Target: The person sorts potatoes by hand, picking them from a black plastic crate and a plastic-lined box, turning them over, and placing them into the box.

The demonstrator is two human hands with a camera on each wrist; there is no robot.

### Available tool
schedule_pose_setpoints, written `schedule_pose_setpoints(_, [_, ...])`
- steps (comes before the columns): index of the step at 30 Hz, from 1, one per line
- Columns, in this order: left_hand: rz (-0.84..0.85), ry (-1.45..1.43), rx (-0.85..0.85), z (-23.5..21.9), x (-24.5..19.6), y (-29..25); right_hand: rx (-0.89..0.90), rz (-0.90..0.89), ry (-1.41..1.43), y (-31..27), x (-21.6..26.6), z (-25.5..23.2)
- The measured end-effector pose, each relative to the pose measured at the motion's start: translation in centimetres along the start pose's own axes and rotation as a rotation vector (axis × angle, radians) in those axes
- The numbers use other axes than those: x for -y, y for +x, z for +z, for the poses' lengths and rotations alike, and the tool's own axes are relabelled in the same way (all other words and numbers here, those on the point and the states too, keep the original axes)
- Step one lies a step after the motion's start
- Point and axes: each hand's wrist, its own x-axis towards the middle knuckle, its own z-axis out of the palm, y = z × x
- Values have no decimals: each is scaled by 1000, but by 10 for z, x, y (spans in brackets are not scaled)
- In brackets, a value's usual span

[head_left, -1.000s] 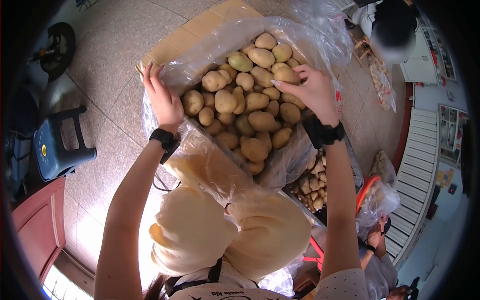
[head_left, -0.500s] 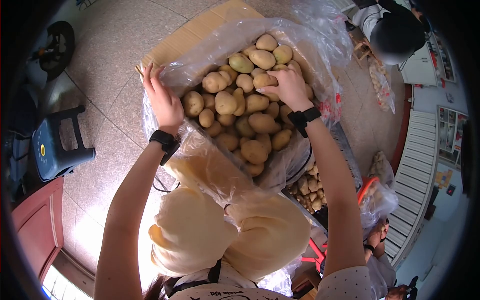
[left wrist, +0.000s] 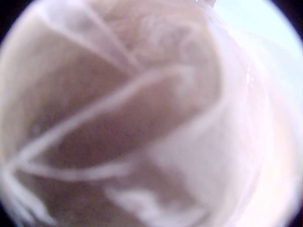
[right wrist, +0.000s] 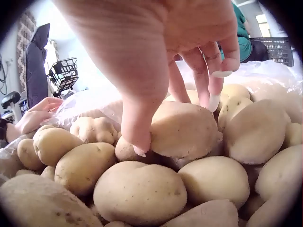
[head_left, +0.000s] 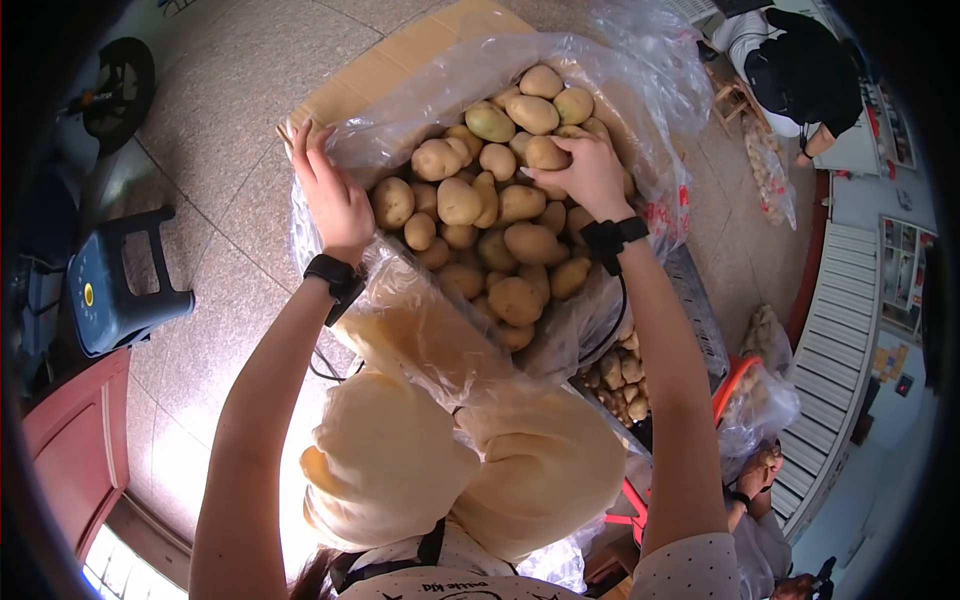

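A heap of potatoes (head_left: 515,300) fills a cardboard box lined with a clear plastic bag (head_left: 640,130). Toward the heap's far right side, my right hand (head_left: 590,178) grips one potato (head_left: 546,153) between thumb and fingers. The right wrist view has this potato (right wrist: 184,130) among others, the thumb at its near left side and fingertips behind it. My left hand (head_left: 337,207) rests against the box's left edge over the plastic, its fingers stretched upward. Only blurred folds of plastic (left wrist: 104,104) fill the left wrist view, and the left hand's fingers are hidden there.
A cardboard flap (head_left: 400,60) sticks out beyond the box. Right of my legs stands a crate of small knobbly roots (head_left: 620,380). A blue stool (head_left: 120,280) is at the left. Other people (head_left: 805,75) sit at the right, near bagged produce (head_left: 768,175).
My right hand has shifted left from the heap's right edge and holds a potato nearer the middle. My left hand keeps its place on the box edge. The person at upper right has leaned and turned.
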Motion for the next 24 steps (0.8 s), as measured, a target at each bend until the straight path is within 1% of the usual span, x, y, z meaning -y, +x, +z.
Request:
schedule_pose_setpoints(1, [-1, 0, 1, 0, 0, 0, -37, -52, 26, -5, 6, -12])
schedule_pose_setpoints(2, [-3, -1, 1, 0, 0, 0, -35, -53, 26, -9, 6, -15])
schedule_pose_setpoints(4, [-8, -2, -1, 0, 0, 0, -193, -266, 56, -19, 8, -19])
schedule_pose_setpoints(6, [-14, 2, -2, 0, -1, 0, -111, -386, 55, -39, 40, -32])
schedule_pose_setpoints(8, [-16, 0, -5, 1, -1, 0, -23, -404, 99, -65, 67, -28])
schedule_pose_setpoints(9, [-18, 2, -10, 1, -1, 0, -25, -404, 99, -75, 75, -24])
schedule_pose_setpoints(11, [-31, -18, -9, 0, -3, 1, -28, -465, -16, -89, 86, -10])
schedule_pose_setpoints(12, [-46, -39, -6, -1, -4, 1, -28, -465, -16, -92, 88, -2])
schedule_pose_setpoints(14, [-36, -32, -8, 0, -3, 0, -18, -480, -116, -95, 91, 13])
schedule_pose_setpoints(15, [-27, -24, -10, 0, -2, 0, -51, -522, -168, -95, 92, 19])
schedule_pose_setpoints(19, [-14, -18, -19, 0, -4, 0, -24, -537, -253, -96, 90, 14])
schedule_pose_setpoints(21, [-51, -38, -6, 0, -2, 0, -103, -482, -100, -95, 80, 15])
schedule_pose_setpoints(22, [-52, -37, -8, 0, -2, 0, -102, -484, -101, -96, 80, 19])
schedule_pose_setpoints(24, [-26, 0, -7, 0, -1, 0, -67, -344, 13, -99, 83, 29])
